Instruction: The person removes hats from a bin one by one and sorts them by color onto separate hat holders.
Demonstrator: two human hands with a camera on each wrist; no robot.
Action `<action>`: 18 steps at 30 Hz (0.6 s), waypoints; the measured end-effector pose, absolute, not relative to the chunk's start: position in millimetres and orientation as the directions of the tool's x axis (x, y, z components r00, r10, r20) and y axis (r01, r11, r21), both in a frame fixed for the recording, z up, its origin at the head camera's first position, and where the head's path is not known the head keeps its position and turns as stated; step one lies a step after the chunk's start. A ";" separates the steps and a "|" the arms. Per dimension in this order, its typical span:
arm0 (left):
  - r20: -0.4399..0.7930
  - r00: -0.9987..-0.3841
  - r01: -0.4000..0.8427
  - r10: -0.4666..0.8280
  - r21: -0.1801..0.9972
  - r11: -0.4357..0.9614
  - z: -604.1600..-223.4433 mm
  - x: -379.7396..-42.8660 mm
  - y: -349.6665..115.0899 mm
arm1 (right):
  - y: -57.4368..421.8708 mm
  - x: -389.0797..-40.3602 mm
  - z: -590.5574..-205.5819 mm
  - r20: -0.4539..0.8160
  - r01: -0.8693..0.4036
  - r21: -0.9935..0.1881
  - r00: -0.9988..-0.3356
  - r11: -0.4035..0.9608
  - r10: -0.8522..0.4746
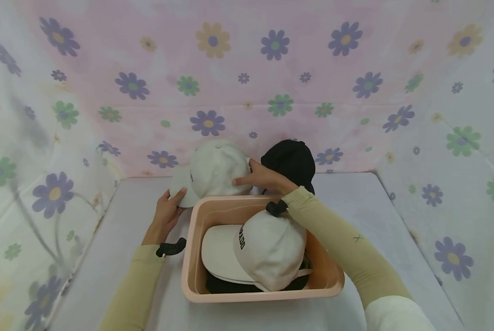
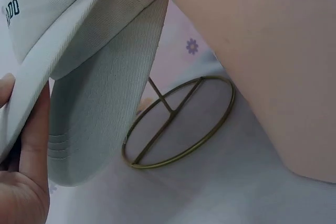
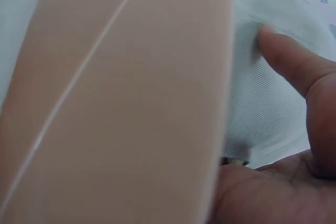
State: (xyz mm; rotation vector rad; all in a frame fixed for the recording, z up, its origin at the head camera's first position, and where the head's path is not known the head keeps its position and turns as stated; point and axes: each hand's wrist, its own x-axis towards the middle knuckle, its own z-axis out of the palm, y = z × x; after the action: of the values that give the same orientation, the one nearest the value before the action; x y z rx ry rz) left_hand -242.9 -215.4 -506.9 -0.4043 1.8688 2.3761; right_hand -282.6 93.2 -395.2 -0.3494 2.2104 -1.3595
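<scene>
A white baseball cap (image 1: pixel 219 170) sits behind the tub, brim to the left. My left hand (image 1: pixel 166 214) pinches its brim (image 2: pixel 39 85), thumb above and fingers below. A second pale brim (image 2: pixel 100 124) hangs beneath that one in the left wrist view, over a gold wire stand (image 2: pixel 178 114). At the cap's right side, my right hand (image 1: pixel 267 177) holds the edge, thumb laid on the crown and other fingers partly hidden. Just right of this hand is a black cap (image 1: pixel 292 161).
Close in front stands a peach plastic tub (image 1: pixel 263 297). Inside it, a cream cap with dark lettering (image 1: pixel 271 248) lies on darker caps (image 1: pixel 230 286). Flowered cloth (image 1: pixel 247 92) walls the white tabletop (image 1: pixel 354 216) at the back and both sides.
</scene>
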 end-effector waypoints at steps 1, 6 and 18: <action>-0.275 -0.958 -0.246 -0.085 0.936 -0.250 -505.7 -242.5 -215.5 | 93.4 -282.0 -394.2 -0.291 0.044 -0.884 -0.832 0.466 -0.473; -0.325 -0.945 -0.307 -0.030 0.917 -0.253 -502.9 -239.3 -219.3 | 96.0 -278.0 -384.6 -0.313 0.025 -0.862 -0.812 0.506 -0.493; -0.286 -0.958 -0.286 0.012 0.954 -0.091 -490.6 -217.2 -236.9 | 117.3 -256.0 -347.9 -0.325 -0.080 -0.810 -0.764 0.581 -0.558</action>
State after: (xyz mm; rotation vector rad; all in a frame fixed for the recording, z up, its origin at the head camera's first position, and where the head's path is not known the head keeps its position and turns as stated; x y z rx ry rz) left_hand -217.2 -236.9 -490.6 -0.3032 1.9680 2.1592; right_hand -256.0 117.3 -347.9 -0.5064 2.2488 -1.1138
